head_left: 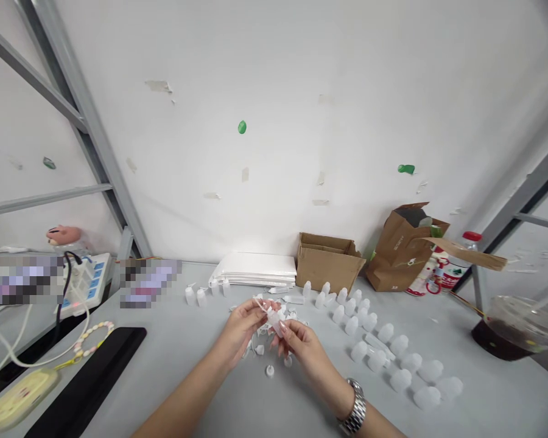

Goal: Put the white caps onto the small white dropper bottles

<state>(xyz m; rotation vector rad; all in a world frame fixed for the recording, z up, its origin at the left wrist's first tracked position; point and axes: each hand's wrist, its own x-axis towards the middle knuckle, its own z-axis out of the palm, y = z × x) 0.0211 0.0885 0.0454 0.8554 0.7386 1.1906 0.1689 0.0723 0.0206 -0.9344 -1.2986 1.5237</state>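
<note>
Both of my hands meet over the middle of the grey table point(219, 401). My right hand point(299, 340), with a metal watch on its wrist, grips a small white plastic bottle point(274, 319). My left hand point(242, 325) pinches a small white piece at the bottle's top. Under my hands lies a heap of small white caps and tips point(262, 350). A loose cap point(269, 370) sits just in front of them.
Several white bottles point(393, 359) stand in rows to the right, a few more point(196, 296) at the left. Behind are flat white sheets point(256, 267), an open cardboard box point(326, 261), a brown paper bag point(404, 249), a dark drink cup point(516, 328), a power strip point(84, 283).
</note>
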